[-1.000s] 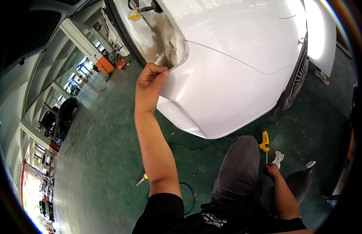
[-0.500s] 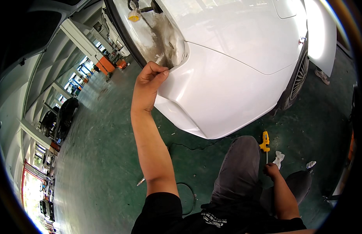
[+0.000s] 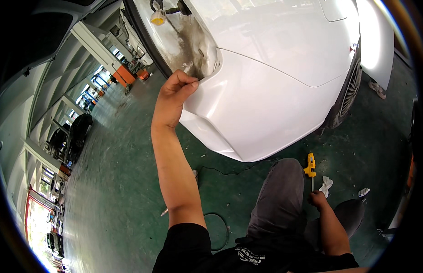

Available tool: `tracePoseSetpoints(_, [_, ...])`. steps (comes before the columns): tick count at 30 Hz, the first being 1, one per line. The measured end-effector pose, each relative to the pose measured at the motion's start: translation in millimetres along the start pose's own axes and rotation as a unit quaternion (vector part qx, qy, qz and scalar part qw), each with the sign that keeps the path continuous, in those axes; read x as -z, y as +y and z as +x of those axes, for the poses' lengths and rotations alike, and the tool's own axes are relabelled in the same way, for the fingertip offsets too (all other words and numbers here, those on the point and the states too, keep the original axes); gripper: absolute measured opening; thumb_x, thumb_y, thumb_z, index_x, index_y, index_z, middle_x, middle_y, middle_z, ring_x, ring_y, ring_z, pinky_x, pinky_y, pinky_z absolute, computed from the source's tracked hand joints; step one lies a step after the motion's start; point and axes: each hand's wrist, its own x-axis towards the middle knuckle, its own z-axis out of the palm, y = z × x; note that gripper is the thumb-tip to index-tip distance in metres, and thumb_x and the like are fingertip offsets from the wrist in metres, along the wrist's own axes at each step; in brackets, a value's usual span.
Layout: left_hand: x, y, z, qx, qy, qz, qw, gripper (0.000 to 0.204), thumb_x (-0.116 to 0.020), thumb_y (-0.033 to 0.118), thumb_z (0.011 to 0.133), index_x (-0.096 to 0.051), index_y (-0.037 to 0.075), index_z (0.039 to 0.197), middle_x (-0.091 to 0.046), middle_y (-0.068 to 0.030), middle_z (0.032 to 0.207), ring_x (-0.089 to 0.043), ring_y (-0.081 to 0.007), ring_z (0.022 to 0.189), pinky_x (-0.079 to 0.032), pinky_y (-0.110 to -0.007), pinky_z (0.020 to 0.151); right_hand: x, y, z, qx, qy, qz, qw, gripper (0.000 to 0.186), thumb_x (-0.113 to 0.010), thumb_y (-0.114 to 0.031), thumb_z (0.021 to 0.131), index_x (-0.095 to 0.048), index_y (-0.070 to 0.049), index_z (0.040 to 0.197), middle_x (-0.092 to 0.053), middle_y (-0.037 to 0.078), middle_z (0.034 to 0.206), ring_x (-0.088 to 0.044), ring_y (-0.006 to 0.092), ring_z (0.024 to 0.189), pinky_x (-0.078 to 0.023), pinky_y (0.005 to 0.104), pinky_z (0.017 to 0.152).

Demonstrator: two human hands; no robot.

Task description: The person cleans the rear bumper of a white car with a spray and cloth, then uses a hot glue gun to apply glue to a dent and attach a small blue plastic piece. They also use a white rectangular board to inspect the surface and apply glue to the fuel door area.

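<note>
The white car's rear bumper (image 3: pixel 261 113) fills the upper middle of the head view. My left hand (image 3: pixel 175 93) is closed at its upper corner, thumb and fingers pinched on the edge beside the dirty, bare lamp recess (image 3: pixel 193 48). Low on the right, my right hand (image 3: pixel 317 199) makes a fist around the end of a pale rod. That rod runs up to a yellow tool (image 3: pixel 310 165), whose shape resembles a glue gun; its exact kind is hard to make out. Behind the fist lies a crumpled white cloth or paper (image 3: pixel 326 186).
A thin black cable (image 3: pixel 227 174) and a dark hose (image 3: pixel 227 232) lie on the green floor (image 3: pixel 116 182). The rear wheel (image 3: pixel 350 91) and an open white panel (image 3: pixel 375 45) stand at the right. Another person's shoe (image 3: pixel 377 88) shows below that panel. A dark car (image 3: pixel 78 134) is far left.
My left forearm has shifted slightly to the left, while its fingers stay at the bumper corner. My right hand and the yellow tool look unchanged.
</note>
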Motion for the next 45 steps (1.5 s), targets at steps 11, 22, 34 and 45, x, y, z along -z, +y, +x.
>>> tracePoseSetpoints(11, [4.0,0.4,3.5,-0.007,-0.021,0.008,1.0,0.007,-0.072,0.004,0.091,-0.066,0.008,0.091,-0.064,0.0059,0.088,-0.056,-0.0067,0.088,-0.042,-0.023,0.085,0.2,-2.4,-0.2,-0.001,0.002,-0.012,1.0,0.023,-0.059,-0.019,0.096,-0.069,0.0,0.107,-0.072,0.011,0.086,-0.07,0.0215,0.069,-0.053,0.0345,0.06])
tracePoseSetpoints(22, [0.0,-1.0,-0.4,-0.01,0.001,0.006,1.0,0.007,-0.072,0.005,0.091,-0.066,0.008,0.092,-0.065,0.0048,0.091,-0.057,-0.0073,0.089,-0.043,-0.023,0.087,0.9,-9.0,-9.6,0.007,0.008,0.004,1.0,0.023,-0.057,-0.014,0.093,-0.069,0.002,0.104,-0.071,0.011,0.083,-0.069,0.0218,0.067,-0.053,0.0346,0.06])
tracePoseSetpoints(34, [-0.8,-2.2,-3.4,-0.015,0.002,-0.011,1.0,0.007,-0.072,0.005,0.091,-0.066,0.008,0.094,-0.066,0.0036,0.094,-0.056,-0.008,0.092,-0.041,-0.024,0.092,0.6,-13.5,-12.5,0.004,0.013,0.015,1.0,0.023,-0.058,-0.014,0.092,-0.069,0.003,0.104,-0.072,0.012,0.084,-0.069,0.0221,0.068,-0.054,0.0344,0.06])
tracePoseSetpoints(45, [-3.7,-8.5,-9.1,-0.031,0.01,-0.018,0.999,0.012,-0.076,0.008,0.091,-0.067,0.008,0.098,-0.067,0.0038,0.097,-0.057,-0.008,0.095,-0.041,-0.024,0.094,0.7,-16.1,-12.0,0.007,0.016,0.019,1.0,0.022,-0.057,-0.013,0.092,-0.069,0.002,0.102,-0.071,0.012,0.081,-0.068,0.0219,0.066,-0.053,0.0339,0.06])
